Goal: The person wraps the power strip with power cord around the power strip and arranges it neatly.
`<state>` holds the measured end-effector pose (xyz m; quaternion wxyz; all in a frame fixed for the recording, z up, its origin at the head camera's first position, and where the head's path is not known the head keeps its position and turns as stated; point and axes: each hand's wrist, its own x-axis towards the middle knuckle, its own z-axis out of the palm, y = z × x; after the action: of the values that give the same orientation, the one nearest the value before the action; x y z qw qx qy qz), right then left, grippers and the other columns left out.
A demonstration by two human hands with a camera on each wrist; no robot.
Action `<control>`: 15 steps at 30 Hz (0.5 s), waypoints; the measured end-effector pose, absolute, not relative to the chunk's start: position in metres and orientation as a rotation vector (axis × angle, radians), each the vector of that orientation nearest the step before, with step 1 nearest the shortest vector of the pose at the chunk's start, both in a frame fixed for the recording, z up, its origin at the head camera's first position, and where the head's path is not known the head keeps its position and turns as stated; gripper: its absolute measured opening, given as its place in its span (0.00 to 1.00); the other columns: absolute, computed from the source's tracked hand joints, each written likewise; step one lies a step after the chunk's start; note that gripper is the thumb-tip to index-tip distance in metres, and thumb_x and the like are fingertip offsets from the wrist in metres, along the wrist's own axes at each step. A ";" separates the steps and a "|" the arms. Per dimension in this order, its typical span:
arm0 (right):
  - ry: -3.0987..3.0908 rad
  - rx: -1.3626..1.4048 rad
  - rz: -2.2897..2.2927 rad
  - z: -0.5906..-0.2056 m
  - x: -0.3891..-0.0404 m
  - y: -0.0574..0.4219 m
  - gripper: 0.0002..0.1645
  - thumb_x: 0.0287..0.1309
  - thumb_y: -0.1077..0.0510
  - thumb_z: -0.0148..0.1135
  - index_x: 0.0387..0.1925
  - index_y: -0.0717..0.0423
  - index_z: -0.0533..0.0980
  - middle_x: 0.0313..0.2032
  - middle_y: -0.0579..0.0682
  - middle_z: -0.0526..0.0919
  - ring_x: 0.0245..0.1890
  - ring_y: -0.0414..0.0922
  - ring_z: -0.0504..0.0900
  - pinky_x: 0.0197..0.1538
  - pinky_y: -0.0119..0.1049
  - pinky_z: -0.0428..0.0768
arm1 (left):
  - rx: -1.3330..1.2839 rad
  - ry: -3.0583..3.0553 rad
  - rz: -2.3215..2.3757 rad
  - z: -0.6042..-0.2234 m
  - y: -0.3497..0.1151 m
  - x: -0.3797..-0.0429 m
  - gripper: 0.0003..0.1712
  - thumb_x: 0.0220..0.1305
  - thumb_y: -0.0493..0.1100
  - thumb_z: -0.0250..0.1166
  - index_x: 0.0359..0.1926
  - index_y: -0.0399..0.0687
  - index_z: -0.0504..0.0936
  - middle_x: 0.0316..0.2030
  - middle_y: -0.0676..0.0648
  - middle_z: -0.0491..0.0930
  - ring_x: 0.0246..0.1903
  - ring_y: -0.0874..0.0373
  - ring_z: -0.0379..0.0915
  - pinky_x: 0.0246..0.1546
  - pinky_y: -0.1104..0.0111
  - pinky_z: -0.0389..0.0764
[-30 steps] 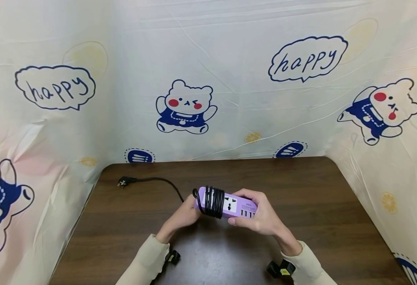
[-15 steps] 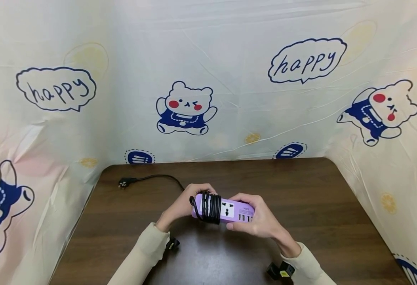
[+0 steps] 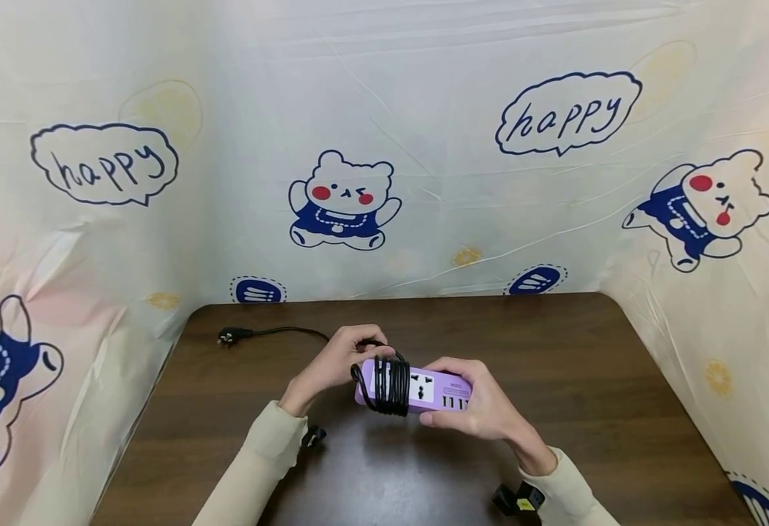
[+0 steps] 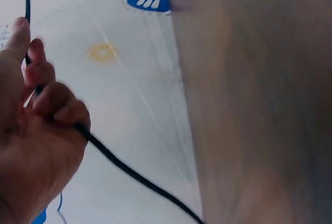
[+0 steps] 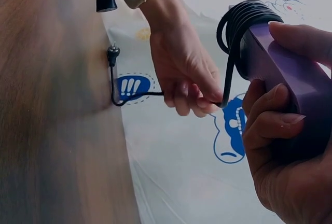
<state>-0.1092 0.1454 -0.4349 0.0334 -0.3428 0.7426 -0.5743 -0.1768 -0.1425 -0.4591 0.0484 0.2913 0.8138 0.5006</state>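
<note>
A purple power strip point(image 3: 440, 394) with white sockets and several USB ports is held over the table, its right end gripped by my right hand point(image 3: 472, 402). Black cord point(image 3: 391, 387) is wound in several turns about the strip's left part. Behind that end, my left hand point(image 3: 345, 358) has its fingers curled round the free cord, which crosses the palm in the left wrist view point(image 4: 140, 177). From there the cord runs left to a black plug point(image 3: 231, 336) lying near the table's back left. In the right wrist view, cord stretches from the left hand to the coil point(image 5: 249, 22).
The dark wooden table point(image 3: 588, 365) is bordered by a pale curtain point(image 3: 437, 146) printed with bears and the word happy. Small black cameras point(image 3: 518, 499) sit at both wrists, below the cream sleeves.
My left hand has moved from the strip's left end to behind it, drawing cord up along the far side. The strip has shifted slightly toward me; the right hand keeps its grip.
</note>
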 end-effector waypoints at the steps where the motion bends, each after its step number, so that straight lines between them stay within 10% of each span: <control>1: 2.283 -1.053 -1.768 -0.435 -0.109 0.146 0.28 0.48 0.57 0.84 0.53 0.46 0.84 0.40 0.47 0.88 0.34 0.43 0.82 0.35 0.37 0.82 | 0.898 2.476 1.508 -0.457 -0.145 -0.177 0.04 0.76 0.46 0.68 0.40 0.60 0.87 0.33 0.57 0.81 0.31 0.62 0.74 0.34 0.70 0.77; 15: 2.281 -1.105 -1.731 -0.433 -0.108 0.145 0.29 0.47 0.57 0.84 0.54 0.47 0.85 0.38 0.46 0.89 0.32 0.39 0.82 0.33 0.35 0.81 | 0.983 2.624 1.446 -0.447 -0.142 -0.174 0.06 0.78 0.46 0.66 0.48 0.59 0.88 0.36 0.50 0.84 0.32 0.62 0.72 0.34 0.70 0.75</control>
<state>-0.1082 0.1447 -0.4333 0.0361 -0.3597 0.7428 -0.5636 -0.1737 -0.1423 -0.4466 -0.0056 0.3117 0.8321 0.4586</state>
